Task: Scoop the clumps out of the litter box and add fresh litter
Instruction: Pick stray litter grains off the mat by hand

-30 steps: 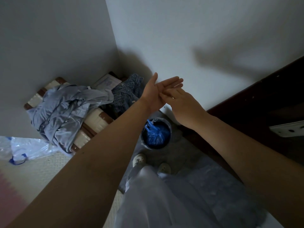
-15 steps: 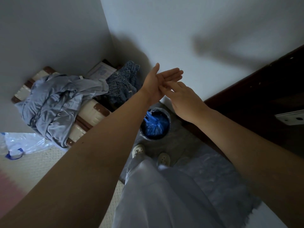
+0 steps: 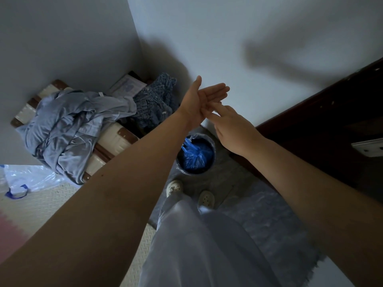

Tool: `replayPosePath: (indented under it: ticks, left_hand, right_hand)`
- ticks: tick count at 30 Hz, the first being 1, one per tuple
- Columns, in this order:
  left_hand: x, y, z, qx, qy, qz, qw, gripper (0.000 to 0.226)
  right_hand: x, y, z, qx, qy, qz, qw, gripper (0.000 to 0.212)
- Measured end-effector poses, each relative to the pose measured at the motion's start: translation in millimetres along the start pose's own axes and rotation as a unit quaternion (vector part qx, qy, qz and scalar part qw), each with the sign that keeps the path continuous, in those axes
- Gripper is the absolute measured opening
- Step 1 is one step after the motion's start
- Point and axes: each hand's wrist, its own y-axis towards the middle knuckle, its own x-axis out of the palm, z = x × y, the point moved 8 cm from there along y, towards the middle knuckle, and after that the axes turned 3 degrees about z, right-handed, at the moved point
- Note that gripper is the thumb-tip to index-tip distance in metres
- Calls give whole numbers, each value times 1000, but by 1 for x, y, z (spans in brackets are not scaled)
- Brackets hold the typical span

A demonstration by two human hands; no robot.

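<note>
Both hands hang above the round dark bin [image 3: 214, 151] lined with a crumpled blue plastic bag [image 3: 195, 155]. The left hand [image 3: 204, 102] lies flat, palm up, and the straight fingers of the right hand [image 3: 234, 129] touch that palm; neither grasps anything. The left forearm hides the bin's left edge. Left of the bin is a cream suitcase with brown trim [image 3: 113, 139] under heaped grey-blue clothes [image 3: 68, 125]; just below it are white perforated clogs [image 3: 174, 187]. Where the litter box lies I cannot tell.
</note>
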Motion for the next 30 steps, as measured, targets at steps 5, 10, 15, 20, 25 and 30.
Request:
replayPosePath:
  ticks: [5,10,15,20,25,30]
  left_hand:
    - [-3,-2,-2,-5,2,1,1000,71]
    - [-7,-4,-11,-23,-7,-9,1000,73]
    - [-8,-6,-14,-36,-13,-11,999,75]
    - [-8,-7,-13,-41,1,-15,999,75]
    - [-11,-6,-8,-31,35,-14,999,77]
    - [-12,-5,-9,-37,33,-19,999,77]
  right_hand:
    - [0,-4,0,1,-2,-1,1000,53]
    - [-1,-5,-3,1,19,23,1000,56]
    - [0,-1,-11,-18,43,40,998,60]
    - [11,-3,-18,-19,33,29,999,62]
    - [15,-9,-18,-21,22,8,1000,63]
    - [7,-11,-17,-16,21,23,999,62]
